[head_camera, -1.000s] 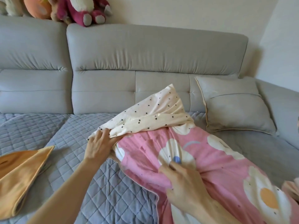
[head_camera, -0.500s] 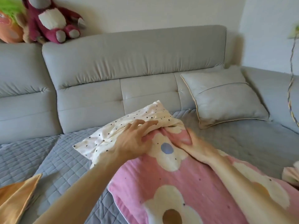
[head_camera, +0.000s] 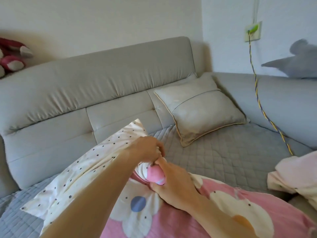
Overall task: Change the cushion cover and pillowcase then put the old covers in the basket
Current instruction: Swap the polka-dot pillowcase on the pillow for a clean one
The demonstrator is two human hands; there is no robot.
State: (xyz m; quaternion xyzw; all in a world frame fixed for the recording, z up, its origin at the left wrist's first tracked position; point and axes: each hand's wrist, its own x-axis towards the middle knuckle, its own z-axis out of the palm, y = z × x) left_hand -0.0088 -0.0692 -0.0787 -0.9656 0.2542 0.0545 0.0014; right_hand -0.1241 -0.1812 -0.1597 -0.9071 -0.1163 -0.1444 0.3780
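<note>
**Both hands at the mouth of the pink pillowcase**

In the lower middle of the frame, the left hand (head_camera: 148, 149) curls its fingers over the dotted cream pillow (head_camera: 89, 169). It pinches cloth where the pillow meets the pink flowered pillowcase (head_camera: 228, 213). The right hand (head_camera: 173, 184), just beside it, grips a bunched fold of the pillowcase's open edge. The pillow sticks out up and to the left, one corner pointing at the sofa backrest (head_camera: 103, 79). How far it reaches inside the pillowcase cannot be told. The pillowcase runs off the bottom edge of the frame.

Right of the hands, a stretch of quilted seat cover (head_camera: 223, 157) shows as far as a grey cushion (head_camera: 200, 109) leaning in the sofa's corner. A braided cable (head_camera: 257, 103) drops from a wall socket (head_camera: 253, 30) at upper right down to the seat. Crumpled pale cloth (head_camera: 298, 177) lies at the right edge, near the pillowcase. A red plush toy (head_camera: 12, 57) sits on the backrest at upper left, and a blurred grey plush (head_camera: 298, 64) sits at upper right.
</note>
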